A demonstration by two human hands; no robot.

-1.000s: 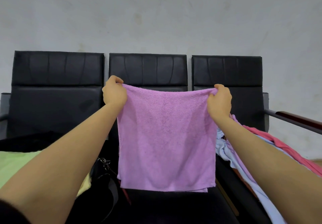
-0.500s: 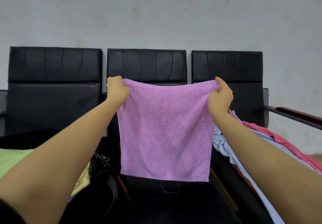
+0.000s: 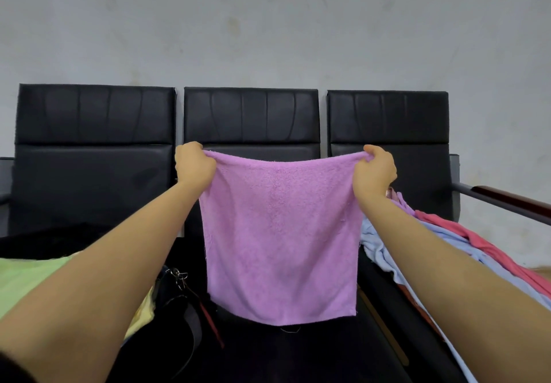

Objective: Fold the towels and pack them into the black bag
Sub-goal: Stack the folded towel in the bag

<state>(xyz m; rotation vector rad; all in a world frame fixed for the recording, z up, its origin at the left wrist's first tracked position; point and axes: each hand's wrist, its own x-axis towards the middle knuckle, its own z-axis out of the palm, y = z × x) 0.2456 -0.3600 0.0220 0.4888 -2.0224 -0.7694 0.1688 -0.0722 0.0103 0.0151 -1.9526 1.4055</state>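
Left hand [image 3: 194,164] and right hand [image 3: 375,171] each pinching a top corner of the purple towel [image 3: 280,239], hung spread above the middle bench [image 3: 298,353] seat, black bag [image 3: 176,317] near left, towel pile [image 3: 447,242] right

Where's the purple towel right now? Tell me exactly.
In the head view the purple towel hangs mid-frame before the middle black chair, its top corners pinched by the left hand and the right hand.
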